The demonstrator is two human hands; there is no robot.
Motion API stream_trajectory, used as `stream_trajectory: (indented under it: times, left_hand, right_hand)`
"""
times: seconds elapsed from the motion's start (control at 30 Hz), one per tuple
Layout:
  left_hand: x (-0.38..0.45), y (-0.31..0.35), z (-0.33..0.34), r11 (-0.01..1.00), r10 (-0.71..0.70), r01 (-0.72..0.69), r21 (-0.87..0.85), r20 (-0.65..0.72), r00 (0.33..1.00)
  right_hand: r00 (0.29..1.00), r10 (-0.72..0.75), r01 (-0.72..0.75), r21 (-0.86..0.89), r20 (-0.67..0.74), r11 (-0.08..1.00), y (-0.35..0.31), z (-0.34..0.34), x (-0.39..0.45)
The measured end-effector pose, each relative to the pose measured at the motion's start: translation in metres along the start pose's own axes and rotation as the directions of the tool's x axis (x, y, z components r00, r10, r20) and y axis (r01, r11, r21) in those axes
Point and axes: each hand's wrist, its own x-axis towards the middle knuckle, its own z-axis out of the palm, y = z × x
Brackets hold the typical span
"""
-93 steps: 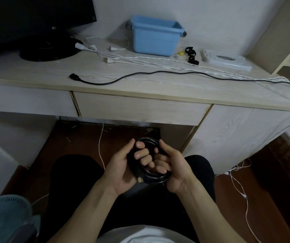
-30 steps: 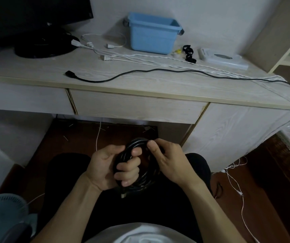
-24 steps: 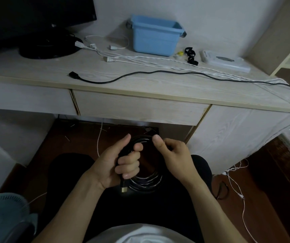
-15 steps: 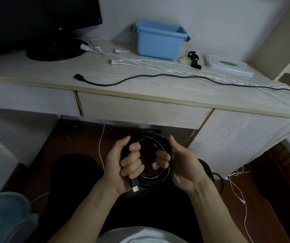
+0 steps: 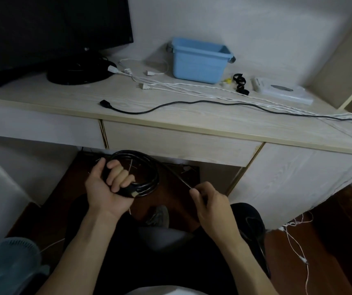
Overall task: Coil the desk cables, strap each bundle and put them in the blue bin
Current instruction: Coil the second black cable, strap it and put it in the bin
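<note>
1 black coil (image 5: 147,177) gripped by left hand (image 5: 109,188) | right hand (image 5: 210,201) pinches its tail | 1 blue bin (image 5: 199,62)

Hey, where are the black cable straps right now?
In the head view the black straps lie on the desk toward the back right, between the blue bin and a flat white box.

Desk front: black cable (image 5: 192,103) runs across the desk (image 5: 64,99), with white cables (image 5: 213,90) just behind it.
Bin approach: bin (image 5: 198,60) is open-topped at the wall; black straps (image 5: 240,83) and a white box (image 5: 281,90) lie to its right.
Desk left: monitor (image 5: 43,28) and its base (image 5: 79,71) fill that corner.
Below desk: both hands occupy the knee gap.
</note>
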Motion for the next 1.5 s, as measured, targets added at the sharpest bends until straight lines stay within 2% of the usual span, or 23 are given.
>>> stream_trajectory:
  times: [0.07, 0.13, 0.2, 0.27, 0.33, 0.43, 0.5, 0.57, 0.63, 0.67, 0.73, 0.77, 0.8, 0.9, 0.97, 1.03, 1.1, 1.17, 1.2, 1.3, 1.37, 1.5]
  left_hand:
    - [0.001, 0.004, 0.001, 0.999, -0.006, 0.007, -0.032, 0.033, 0.999]
    - [-0.002, 0.001, 0.001, 0.997, -0.021, 0.027, -0.068, 0.078, 0.997]
    - [-0.005, -0.004, 0.001, 0.997, -0.011, 0.021, -0.078, 0.131, 0.991]
    - [-0.008, -0.009, 0.006, 1.0, 0.006, -0.001, -0.027, 0.168, 0.986]
    - [-0.01, -0.018, 0.013, 0.996, 0.02, -0.035, 0.088, 0.169, 0.985]
    - [-0.014, -0.034, 0.021, 0.937, 0.039, -0.103, 0.334, 0.191, 0.981]
    - [-0.016, -0.044, 0.022, 0.865, 0.031, -0.131, 0.484, 0.209, 0.977]
    - [-0.016, -0.051, 0.018, 0.771, 0.027, -0.145, 0.62, 0.196, 0.98]
    - [-0.016, -0.054, 0.012, 0.65, -0.013, -0.124, 0.75, 0.174, 0.985]
    - [-0.015, -0.057, 0.008, 0.542, -0.052, -0.099, 0.834, 0.151, 0.987]
    - [-0.018, -0.061, 0.0, 0.169, -0.133, -0.085, 0.982, 0.108, 0.985]
    - [-0.018, -0.065, -0.003, 0.004, -0.188, -0.091, 0.996, 0.09, 0.978]
    - [-0.018, -0.068, -0.004, -0.097, -0.236, -0.085, 0.992, 0.06, 0.97]
    - [-0.024, -0.072, 0.0, -0.14, -0.36, 0.004, 0.99, -0.055, 0.931]
    - [-0.027, -0.068, -0.001, -0.187, -0.463, 0.002, 0.982, -0.091, 0.882]
    - [-0.031, -0.061, -0.003, -0.137, -0.618, 0.014, 0.99, -0.097, 0.78]
    - [-0.03, -0.055, -0.005, -0.022, -0.756, 0.115, 0.993, -0.092, 0.648]
    - [-0.028, -0.05, -0.005, 0.08, -0.835, 0.182, 0.98, -0.034, 0.55]
    - [-0.027, -0.05, -0.004, 0.117, -0.844, 0.185, 0.976, 0.0, 0.536]
    - [-0.023, -0.047, -0.008, 0.202, -0.824, 0.177, 0.963, 0.07, 0.563]
    - [-0.019, -0.041, -0.012, 0.305, -0.819, 0.23, 0.924, 0.131, 0.559]
    - [-0.011, -0.029, -0.022, 0.468, -0.817, 0.359, 0.807, 0.241, 0.524]
  right_hand:
    - [0.998, 0.066, -0.067, -0.057, -0.026, 0.996, 0.002, 0.0, 0.0]
    - [0.985, 0.169, -0.161, -0.16, 0.042, 0.974, -0.003, 0.001, -0.002]
    - [0.972, 0.206, -0.172, -0.26, 0.111, 0.95, -0.012, 0.006, -0.007]
    - [0.971, 0.162, -0.098, -0.325, 0.175, 0.94, -0.024, 0.008, -0.015]
    - [0.95, 0.073, 0.035, -0.336, 0.303, 0.941, -0.037, 0.011, -0.023]
    - [0.852, -0.047, 0.201, -0.242, 0.522, 0.949, -0.052, 0.013, -0.031]
    - [0.815, -0.102, 0.236, -0.166, 0.57, 0.958, -0.055, 0.012, -0.031]
    - [0.806, -0.168, 0.278, -0.113, 0.567, 0.954, -0.055, 0.01, -0.027]
    - [0.825, -0.222, 0.34, -0.143, 0.519, 0.93, -0.052, 0.006, -0.022]
    - [0.846, -0.242, 0.367, -0.19, 0.475, 0.911, -0.05, 0.003, -0.019]
    - [0.894, -0.227, 0.338, -0.25, 0.385, 0.907, -0.045, -0.005, -0.013]
    - [0.911, -0.191, 0.296, -0.258, 0.365, 0.92, -0.042, -0.008, -0.011]
    - [0.92, -0.151, 0.255, -0.261, 0.362, 0.931, -0.04, -0.012, -0.008]
    - [0.904, -0.079, 0.182, -0.213, 0.419, 0.96, -0.033, -0.021, -0.004]
    - [0.872, -0.065, 0.137, -0.114, 0.485, 0.984, -0.029, -0.028, -0.002]
    - [0.856, -0.056, 0.081, -0.027, 0.515, 0.996, -0.024, -0.038, 0.002]
    - [0.869, -0.047, 0.031, 0.042, 0.492, 0.999, -0.021, -0.05, 0.008]
    - [0.89, -0.036, -0.015, 0.107, 0.454, 0.994, -0.019, -0.058, 0.011]
    - [0.902, -0.025, -0.027, 0.113, 0.43, 0.993, -0.018, -0.059, 0.011]
    - [0.93, -0.024, 0.014, 0.029, 0.366, 0.999, -0.016, -0.059, 0.011]
    - [0.941, -0.042, 0.056, -0.032, 0.335, 0.998, -0.016, -0.061, 0.011]
    - [0.954, -0.067, 0.061, 0.029, 0.292, 0.998, -0.015, -0.062, 0.012]
